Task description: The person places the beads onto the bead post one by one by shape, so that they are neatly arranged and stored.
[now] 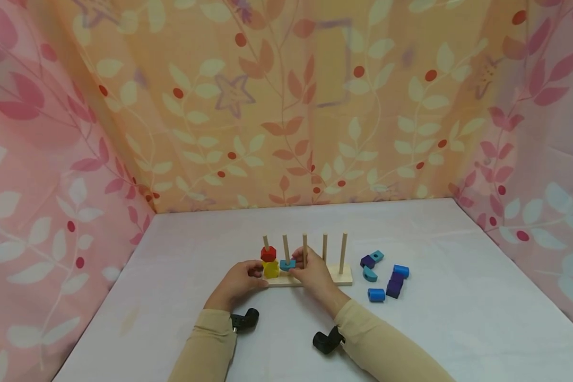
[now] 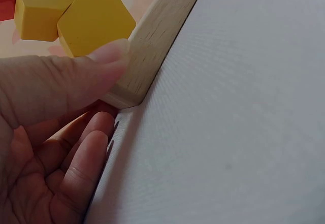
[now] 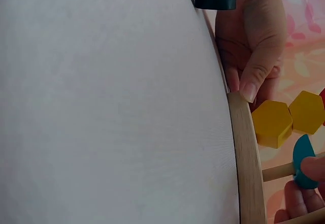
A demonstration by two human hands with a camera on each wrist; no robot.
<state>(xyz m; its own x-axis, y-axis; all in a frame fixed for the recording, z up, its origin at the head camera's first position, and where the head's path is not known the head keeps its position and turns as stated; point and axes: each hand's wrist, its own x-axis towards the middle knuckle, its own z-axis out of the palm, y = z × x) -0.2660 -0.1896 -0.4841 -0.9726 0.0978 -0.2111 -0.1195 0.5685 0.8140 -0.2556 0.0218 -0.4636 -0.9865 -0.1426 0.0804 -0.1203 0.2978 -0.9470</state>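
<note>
A wooden peg stand (image 1: 342, 277) with several upright pegs sits on the table. At its left end my left hand (image 1: 239, 284) grips the base corner, the thumb (image 2: 111, 56) on the edge and the fingers curled by the end. Yellow hexagonal blocks (image 2: 96, 25) and a red block (image 1: 269, 254) above them are stacked on the leftmost peg. On the second peg is a teal half-round block (image 3: 303, 153), above the base in the right wrist view. My right hand (image 1: 317, 276) pinches it between thumb and fingers, reaching around the middle peg.
Right of the stand lie loose blocks: blue cylinders (image 1: 376, 295), purple blocks (image 1: 394, 286), a teal half-round block (image 1: 370, 274) and another teal block (image 1: 376, 256). Floral curtains (image 1: 286, 106) enclose the white table (image 1: 196, 239) at the back and sides.
</note>
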